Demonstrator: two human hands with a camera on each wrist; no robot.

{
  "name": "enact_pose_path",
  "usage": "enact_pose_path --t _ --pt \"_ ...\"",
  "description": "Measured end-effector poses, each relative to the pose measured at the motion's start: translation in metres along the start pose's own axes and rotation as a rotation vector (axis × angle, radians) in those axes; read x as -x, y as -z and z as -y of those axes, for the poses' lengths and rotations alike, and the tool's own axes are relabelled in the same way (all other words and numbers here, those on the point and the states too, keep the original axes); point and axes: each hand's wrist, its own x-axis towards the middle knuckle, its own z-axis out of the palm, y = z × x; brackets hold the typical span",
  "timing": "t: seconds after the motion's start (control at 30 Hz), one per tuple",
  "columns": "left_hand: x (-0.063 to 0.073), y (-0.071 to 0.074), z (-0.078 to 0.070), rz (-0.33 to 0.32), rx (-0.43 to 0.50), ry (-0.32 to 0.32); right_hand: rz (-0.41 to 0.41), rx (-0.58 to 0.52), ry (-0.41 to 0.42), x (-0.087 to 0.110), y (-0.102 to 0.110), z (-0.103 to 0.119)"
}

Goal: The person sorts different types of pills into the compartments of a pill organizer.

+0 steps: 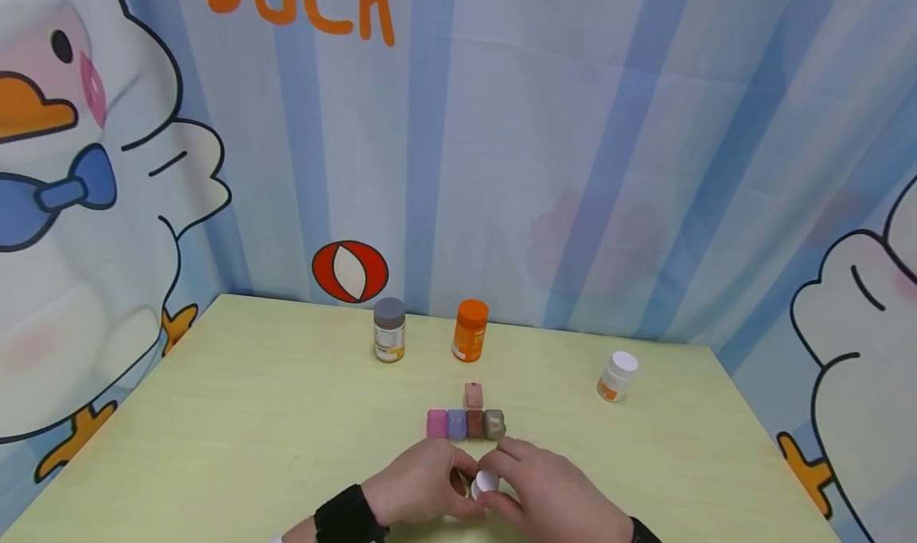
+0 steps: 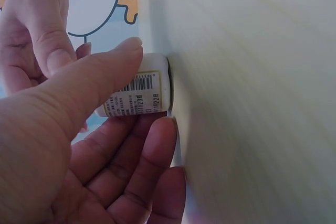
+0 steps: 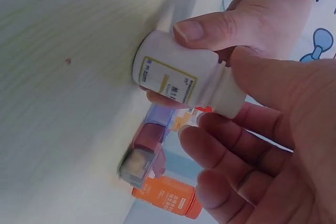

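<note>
A small white bottle (image 3: 163,72) with a printed label stands on the table between the two hands, below the row of blocks in the head view. My left hand (image 1: 427,483) grips the bottle's body, its thumb pressed on one side. Over the top, my right hand (image 1: 552,487) pinches the white cap (image 3: 229,95) between thumb and index finger, while the other fingers curl loosely beside it. The cap sits on the bottle's neck; whether it is loose I cannot tell. In the left wrist view, the label (image 2: 139,93) shows a barcode.
Several small blocks stand just beyond the hands: magenta (image 1: 437,423), lavender (image 1: 456,424), brown-red (image 1: 475,424), grey-brown (image 1: 494,424), and pink (image 1: 474,396) behind. Farther back are a grey-capped bottle (image 1: 390,332), an orange bottle (image 1: 470,332) and another white bottle (image 1: 616,377). A printed curtain (image 1: 494,129) hangs behind the table.
</note>
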Motion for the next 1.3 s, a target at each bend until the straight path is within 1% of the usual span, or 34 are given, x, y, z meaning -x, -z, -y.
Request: enact_pose_path --t 0.1,0.23,0.4,0.5,0.63,0.73,0.83,0.93,1.03,1.17,1.3 --pt "0.0 0.0 0.0 0.008 0.023 0.023 -0.014 0.019 0.034 0.001 0.0 0.0" --pt "0.0 0.0 -0.001 0.013 0.042 0.048 -0.01 0.026 0.083 0.002 0.001 0.001" --pt "0.001 0.0 -0.001 0.007 0.049 0.06 -0.025 0.042 0.13 0.004 0.001 0.002" --pt "0.001 0.0 -0.001 0.009 0.053 0.057 -0.053 0.038 0.142 0.004 0.0 0.002" --pt "0.001 0.0 0.0 0.005 0.034 0.035 -0.087 -0.002 0.108 0.006 0.001 0.002" --pt "0.0 -0.001 0.0 -0.001 0.019 0.026 -0.124 -0.019 0.074 0.009 0.007 0.001" --pt "0.0 -0.001 -0.001 -0.008 0.018 0.026 -0.186 0.013 0.044 0.01 0.015 -0.006" --pt "0.001 0.0 -0.002 -0.015 0.031 0.041 -0.24 0.042 -0.009 0.008 0.022 -0.017" --pt "0.002 0.0 -0.002 -0.019 0.04 0.057 -0.263 0.023 -0.082 0.004 0.027 -0.032" --pt "0.002 0.0 -0.003 -0.024 0.043 0.059 -0.271 0.005 -0.215 0.005 0.03 -0.051" --pt "0.001 -0.002 -0.002 -0.014 0.056 0.065 -0.227 0.049 -0.352 0.012 0.029 -0.067"
